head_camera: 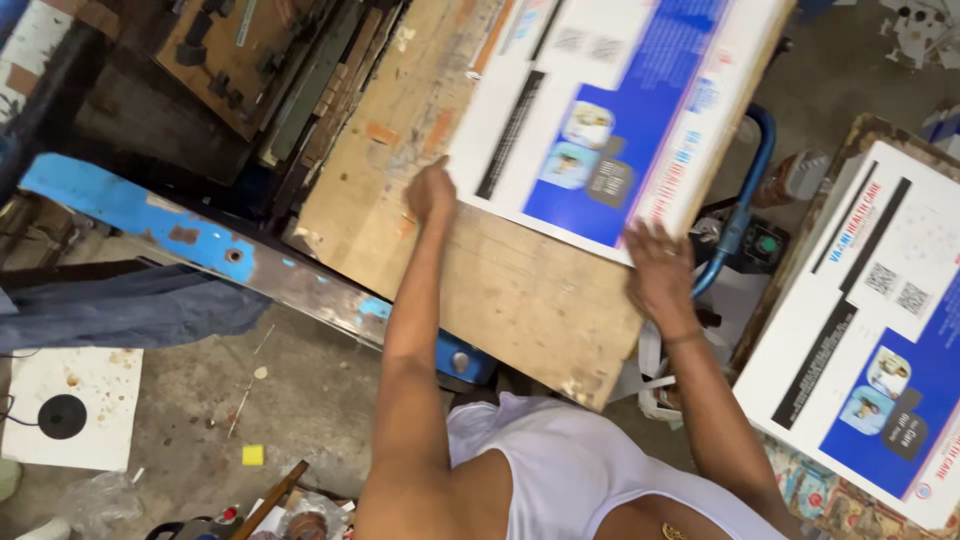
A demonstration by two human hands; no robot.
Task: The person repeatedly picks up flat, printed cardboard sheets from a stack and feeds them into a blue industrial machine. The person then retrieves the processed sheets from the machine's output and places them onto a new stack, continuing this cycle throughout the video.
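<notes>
Left hand (432, 190) is pressing curled fingers at the printed sheet (610, 110)'s corner; right hand (657, 270), fingers spread, is flattening its edge on the wooden surface (500, 290) — best kept squared, I'd say.

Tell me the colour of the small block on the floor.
Yellow: the small block shows in the head view, lower left.

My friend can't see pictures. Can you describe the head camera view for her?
A person's left hand and right hand rest at the near edge of a white and blue printed sheet lying on a worn wooden board. A stack of similar printed sheets sits at right.
</notes>
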